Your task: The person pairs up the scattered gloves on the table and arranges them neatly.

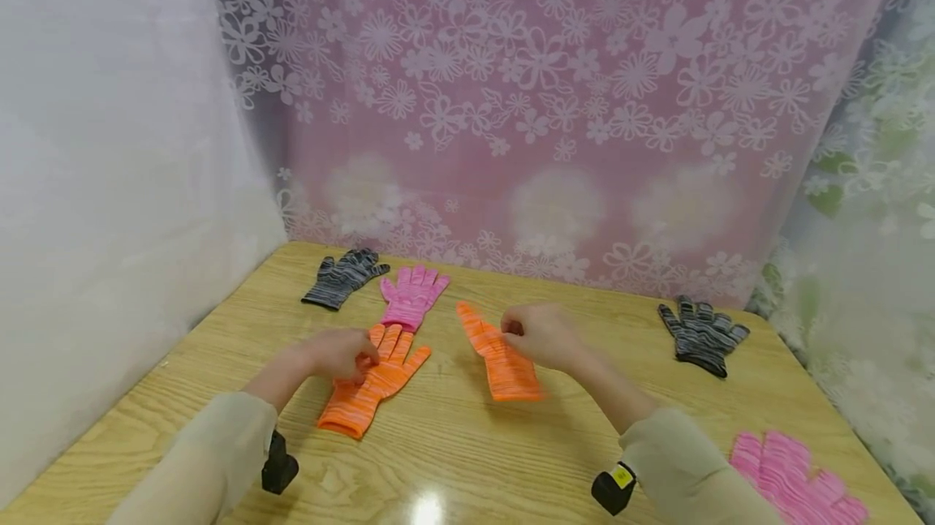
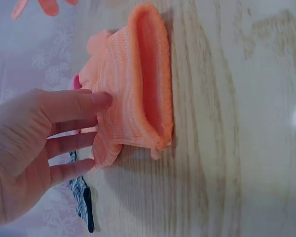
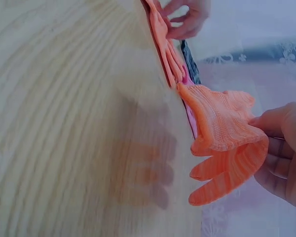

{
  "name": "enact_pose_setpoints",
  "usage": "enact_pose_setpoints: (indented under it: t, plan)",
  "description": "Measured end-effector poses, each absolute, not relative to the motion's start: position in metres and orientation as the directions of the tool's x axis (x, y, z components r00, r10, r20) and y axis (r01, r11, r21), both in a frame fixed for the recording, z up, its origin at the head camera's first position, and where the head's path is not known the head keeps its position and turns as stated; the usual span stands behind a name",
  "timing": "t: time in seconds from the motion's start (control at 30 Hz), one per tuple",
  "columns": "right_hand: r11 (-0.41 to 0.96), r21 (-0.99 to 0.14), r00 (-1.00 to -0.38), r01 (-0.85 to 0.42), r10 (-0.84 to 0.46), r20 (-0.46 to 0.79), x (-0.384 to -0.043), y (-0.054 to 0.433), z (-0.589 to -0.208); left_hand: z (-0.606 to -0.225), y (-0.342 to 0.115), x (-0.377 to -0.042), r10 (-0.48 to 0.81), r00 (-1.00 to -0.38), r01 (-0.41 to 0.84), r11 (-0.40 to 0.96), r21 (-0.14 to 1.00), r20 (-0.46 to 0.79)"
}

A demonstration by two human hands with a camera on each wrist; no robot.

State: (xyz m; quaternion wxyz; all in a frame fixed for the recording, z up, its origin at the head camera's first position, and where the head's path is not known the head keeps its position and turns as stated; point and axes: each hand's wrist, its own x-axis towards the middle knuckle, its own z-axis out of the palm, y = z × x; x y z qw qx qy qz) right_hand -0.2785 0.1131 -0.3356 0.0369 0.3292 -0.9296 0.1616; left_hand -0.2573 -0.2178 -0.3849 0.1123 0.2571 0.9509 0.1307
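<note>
An orange striped knit glove (image 1: 371,387) lies left of centre on the table, its cuff toward the near edge and standing slightly agape in the left wrist view. My left hand (image 1: 342,355) is over this glove, with the thumb tip at its knit and the other fingers fairly straight beside it. A second orange glove (image 1: 504,361) hangs above the table from my right hand (image 1: 544,336), which pinches it between thumb and fingers. In the right wrist view that glove is folded over, with its fingers (image 3: 222,185) dangling under the cuff and a shadow on the wood.
A pink glove (image 1: 412,298) lies just beyond the left orange one, beside a dark grey glove (image 1: 343,277). Another grey glove (image 1: 703,336) lies at the far right, and a pink glove (image 1: 796,480) at the near right. Floral curtains (image 1: 555,103) border the wooden table (image 1: 467,460).
</note>
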Motion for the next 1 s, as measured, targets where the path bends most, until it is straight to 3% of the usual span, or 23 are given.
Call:
enact_pose_setpoints:
  t: [0.3,0.47,0.73,0.83,1.0]
  plan:
    - [0.714,-0.300,-0.775,-0.632,-0.579,0.255,-0.272,0.060,-0.342,-0.369,-0.228,-0.264,0.413,-0.910,0.343,0.789,0.509,-0.027]
    - [0.691,-0.332,-0.766,-0.642,-0.564,0.306,-0.272,0.037,-0.348,-0.362,-0.224,-0.266,0.373,-0.926,0.269,0.765,0.585,-0.061]
    - [0.725,-0.289,-0.776,-0.625,-0.538,0.330,-0.269,0.004,-0.361,-0.364,-0.216,-0.267,0.382,-0.921,0.206,0.653,0.729,-0.082]
    - [0.733,-0.283,-0.784,-0.619,-0.549,0.291,-0.267,-0.004,-0.367,-0.368,-0.218,-0.266,0.395,-0.915,0.241,0.704,0.669,-0.086]
    - [0.733,-0.283,-0.785,-0.618,-0.556,0.273,-0.263,-0.011,-0.372,-0.375,-0.225,-0.263,0.433,-0.891,0.343,0.839,0.422,-0.137]
